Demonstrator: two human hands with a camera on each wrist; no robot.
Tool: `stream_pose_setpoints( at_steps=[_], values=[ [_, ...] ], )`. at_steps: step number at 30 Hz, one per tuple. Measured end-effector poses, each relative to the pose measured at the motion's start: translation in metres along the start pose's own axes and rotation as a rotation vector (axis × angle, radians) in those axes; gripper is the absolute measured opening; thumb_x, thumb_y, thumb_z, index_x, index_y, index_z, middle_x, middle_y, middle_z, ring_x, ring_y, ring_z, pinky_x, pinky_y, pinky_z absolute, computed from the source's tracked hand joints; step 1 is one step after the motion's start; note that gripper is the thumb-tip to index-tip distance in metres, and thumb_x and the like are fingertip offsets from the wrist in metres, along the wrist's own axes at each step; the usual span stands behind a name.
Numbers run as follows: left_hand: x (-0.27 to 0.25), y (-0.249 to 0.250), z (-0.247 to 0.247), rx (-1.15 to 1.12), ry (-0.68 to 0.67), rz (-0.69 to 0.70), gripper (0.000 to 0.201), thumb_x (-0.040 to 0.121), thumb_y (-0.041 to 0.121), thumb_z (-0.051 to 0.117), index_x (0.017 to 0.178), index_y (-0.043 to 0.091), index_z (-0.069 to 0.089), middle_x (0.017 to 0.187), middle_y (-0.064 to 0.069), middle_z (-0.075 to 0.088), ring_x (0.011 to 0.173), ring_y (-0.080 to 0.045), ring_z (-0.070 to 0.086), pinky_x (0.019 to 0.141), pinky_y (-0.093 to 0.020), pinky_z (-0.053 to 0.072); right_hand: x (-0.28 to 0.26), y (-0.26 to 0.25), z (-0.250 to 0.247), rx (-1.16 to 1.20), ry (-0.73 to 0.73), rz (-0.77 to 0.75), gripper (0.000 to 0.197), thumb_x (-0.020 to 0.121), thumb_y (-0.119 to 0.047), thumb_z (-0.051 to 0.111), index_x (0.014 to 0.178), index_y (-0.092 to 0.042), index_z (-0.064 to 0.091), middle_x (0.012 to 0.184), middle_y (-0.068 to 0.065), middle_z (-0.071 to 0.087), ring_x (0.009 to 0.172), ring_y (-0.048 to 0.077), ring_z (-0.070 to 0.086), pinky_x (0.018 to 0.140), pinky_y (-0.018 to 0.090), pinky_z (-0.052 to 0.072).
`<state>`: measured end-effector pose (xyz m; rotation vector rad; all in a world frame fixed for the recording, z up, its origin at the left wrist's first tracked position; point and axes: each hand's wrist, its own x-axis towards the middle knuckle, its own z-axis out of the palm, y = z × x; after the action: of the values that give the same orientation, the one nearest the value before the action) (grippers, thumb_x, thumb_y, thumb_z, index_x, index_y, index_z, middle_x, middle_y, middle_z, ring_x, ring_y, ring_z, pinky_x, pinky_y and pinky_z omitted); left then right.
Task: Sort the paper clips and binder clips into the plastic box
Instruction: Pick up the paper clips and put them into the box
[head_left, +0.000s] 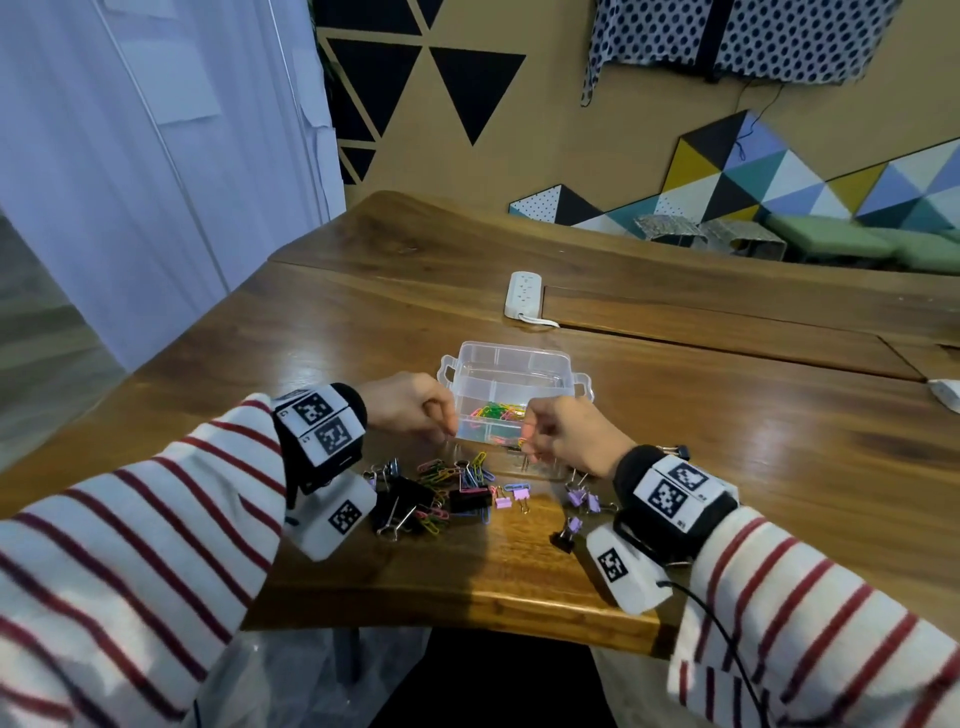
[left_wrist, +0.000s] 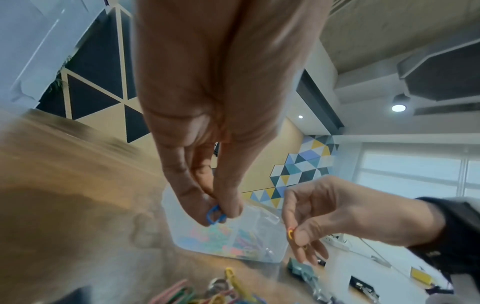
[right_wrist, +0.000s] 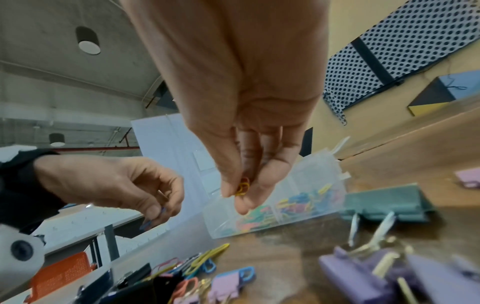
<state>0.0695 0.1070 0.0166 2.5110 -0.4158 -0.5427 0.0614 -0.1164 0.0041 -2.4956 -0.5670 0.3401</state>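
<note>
A clear plastic box (head_left: 511, 358) with dividers stands on the wooden table, coloured paper clips (head_left: 493, 411) lying in its near compartments. My left hand (head_left: 415, 405) hovers at the box's near left corner and pinches a blue paper clip (left_wrist: 215, 214). My right hand (head_left: 561, 434) is at the near right corner, pinching yellow and red paper clips (right_wrist: 243, 186). In front of the box lies a pile of loose paper clips (head_left: 447, 475) mixed with black binder clips (head_left: 410, 501) and small purple binder clips (head_left: 582, 496).
A white power strip (head_left: 523, 295) lies on the table behind the box. Pink binder clips (head_left: 511, 493) sit between the two groups. The table's near edge (head_left: 467, 618) runs just below the clips. Another white object (head_left: 945, 392) lies at the far right.
</note>
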Motion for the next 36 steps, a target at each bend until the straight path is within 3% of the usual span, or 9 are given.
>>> stream_pose_setpoints(
  at_steps=[5,8,10,12,15,18,22,26,36],
  values=[
    [0.019,0.028,-0.004,-0.023,0.088,0.071,0.011,0.084,0.006,0.062,0.093,0.012,0.066,0.076,0.003,0.063,0.055,0.007,0.056,0.056,-0.004,0.046,-0.003,0.009,-0.009,0.024,0.059,0.031,0.021,0.086,0.009,0.048,0.08,-0.008,0.06,0.064,0.002,0.065,0.048,-0.004,0.057,0.048,0.003,0.044],
    [0.035,0.041,-0.007,-0.017,0.259,0.085,0.011,0.085,0.001,0.06,0.088,0.005,0.069,0.082,-0.009,0.069,0.061,-0.004,0.06,0.056,-0.004,0.048,-0.001,0.011,-0.019,0.071,0.137,0.039,0.02,0.084,0.009,0.049,0.085,-0.001,0.067,0.073,0.012,0.066,0.065,0.017,0.059,0.057,0.012,0.048],
    [0.043,0.043,-0.008,-0.013,0.323,0.092,0.014,0.085,-0.001,0.058,0.088,0.0,0.071,0.088,-0.018,0.073,0.062,-0.011,0.06,0.056,-0.004,0.049,0.002,0.012,-0.026,0.107,0.187,0.054,0.018,0.084,0.008,0.052,0.086,0.001,0.068,0.075,0.014,0.067,0.068,0.019,0.059,0.064,0.022,0.053],
    [0.046,0.039,-0.008,-0.043,0.336,0.075,0.018,0.087,-0.003,0.055,0.091,-0.003,0.072,0.092,-0.022,0.073,0.058,-0.007,0.061,0.055,-0.001,0.05,0.005,0.013,-0.031,0.143,0.236,0.067,0.014,0.084,0.004,0.056,0.087,0.003,0.069,0.076,0.014,0.066,0.062,0.016,0.058,0.06,0.016,0.053],
    [0.042,0.035,-0.008,0.002,0.336,0.045,0.025,0.089,-0.005,0.048,0.097,-0.001,0.072,0.094,-0.014,0.073,0.066,-0.004,0.061,0.064,-0.002,0.05,0.013,0.017,-0.035,0.179,0.289,0.075,0.016,0.085,0.006,0.054,0.085,0.004,0.069,0.078,0.012,0.067,0.059,0.013,0.058,0.054,0.008,0.051],
    [0.027,0.03,-0.007,0.024,0.36,0.032,0.03,0.089,-0.008,0.042,0.092,0.0,0.071,0.077,0.0,0.066,0.063,-0.003,0.058,0.069,-0.007,0.049,0.017,0.017,-0.033,0.163,0.273,0.066,0.018,0.084,0.006,0.053,0.087,0.001,0.069,0.088,0.017,0.072,0.076,0.023,0.067,0.078,0.029,0.058],
    [-0.001,0.02,-0.003,0.12,0.188,0.004,0.018,0.09,0.004,0.05,0.087,0.008,0.068,0.068,0.01,0.059,0.06,-0.002,0.056,0.051,-0.005,0.045,0.01,0.009,-0.021,-0.053,0.218,-0.009,0.026,0.085,0.007,0.049,0.102,-0.001,0.067,0.102,0.015,0.07,0.097,0.025,0.065,0.091,0.026,0.048],
    [-0.014,0.01,0.017,0.353,-0.158,-0.135,0.037,0.078,0.031,0.069,0.108,0.01,0.063,0.102,-0.003,0.067,0.09,-0.017,0.06,0.076,-0.028,0.051,0.005,-0.006,-0.004,-0.249,0.071,-0.177,0.025,0.085,0.004,0.05,0.103,-0.005,0.065,0.105,0.011,0.066,0.089,0.021,0.063,0.09,0.035,0.052],
    [-0.006,0.028,0.037,0.478,-0.05,-0.157,0.035,0.083,0.017,0.062,0.117,0.009,0.06,0.119,-0.012,0.063,0.109,-0.026,0.059,0.088,-0.032,0.048,0.021,-0.026,0.025,-0.436,-0.085,-0.339,0.02,0.084,0.0,0.051,0.099,-0.005,0.063,0.101,0.016,0.063,0.093,0.03,0.06,0.079,0.037,0.049]
  ],
)
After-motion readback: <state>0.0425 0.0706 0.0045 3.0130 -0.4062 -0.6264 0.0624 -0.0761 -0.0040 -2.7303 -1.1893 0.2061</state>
